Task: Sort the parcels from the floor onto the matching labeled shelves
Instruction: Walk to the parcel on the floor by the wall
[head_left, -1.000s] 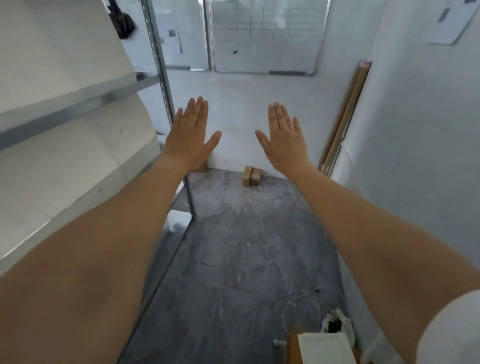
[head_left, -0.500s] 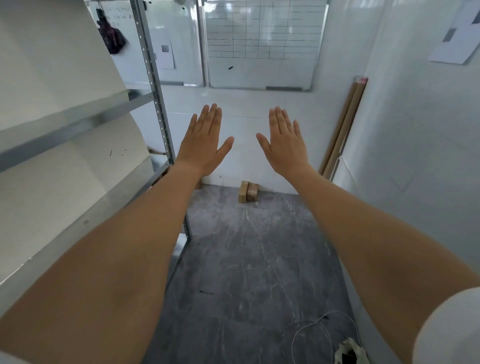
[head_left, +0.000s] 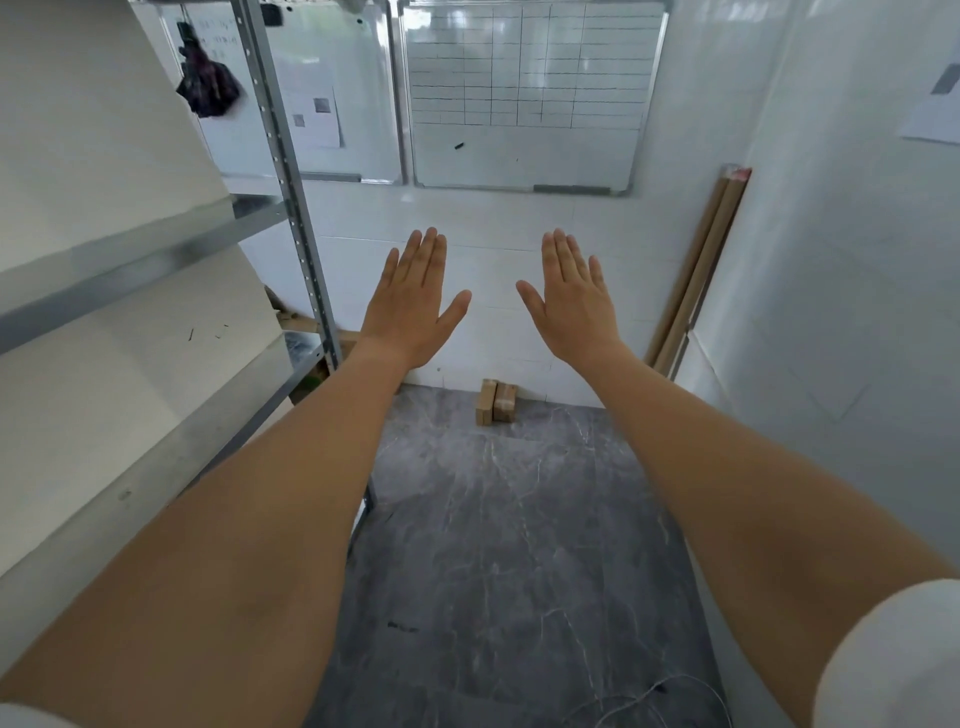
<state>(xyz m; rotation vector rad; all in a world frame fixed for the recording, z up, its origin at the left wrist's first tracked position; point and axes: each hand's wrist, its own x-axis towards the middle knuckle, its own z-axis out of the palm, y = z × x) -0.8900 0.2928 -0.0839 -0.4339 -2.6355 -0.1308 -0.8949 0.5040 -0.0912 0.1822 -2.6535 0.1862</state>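
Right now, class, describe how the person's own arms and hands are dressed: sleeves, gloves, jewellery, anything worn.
Both forearms are bare from the wrists up. The left hand and right hand wear no gloves, and no rings or watch show. A short white sleeve edge covers the right upper arm at the frame's lower right corner; a sliver of white shows at the lower left too.

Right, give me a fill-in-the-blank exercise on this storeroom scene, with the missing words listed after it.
1. The two brown parcels stand on the ____ against the far wall.
2. The left hand and the right hand are both ____, holding nothing.
3. The metal shelves stand on the person's ____ side.
4. The whiteboard with a drawn grid hangs on the far ____.

Missing words: floor; open; left; wall
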